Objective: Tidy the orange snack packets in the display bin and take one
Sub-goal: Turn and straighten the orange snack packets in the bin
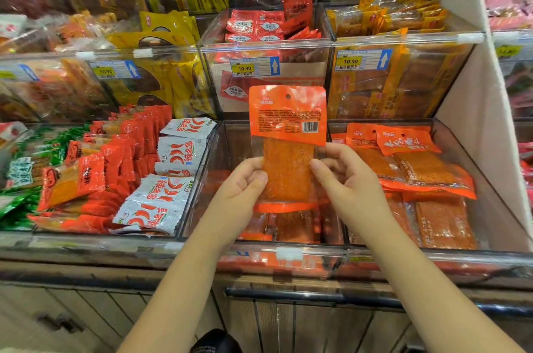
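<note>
Clear bins fill the shelves in two rows, standing on a wooden cabinet (86, 309). The middle bin (227, 148) of the lower row holds a low layer of orange packets (294, 225) lying flat on its floor. The bin to its right carries a taller pile (427, 171) of similar orange packs, some tilted, and the one to its left holds white chilli packs (161, 197) beside red ones. One packet (288, 119) is held upright in the air above the middle bin, its printed back and barcode toward the camera, with the clear lower half showing the orange slab inside. Both hands grip it low down: the left hand (245, 179) pinches its left edge, thumb in front and fingers behind, and the right hand (343, 176) pinches the right edge the same way. A price tag (253, 67) reading 10.90 sits on the upper bin just behind the packet.
</note>
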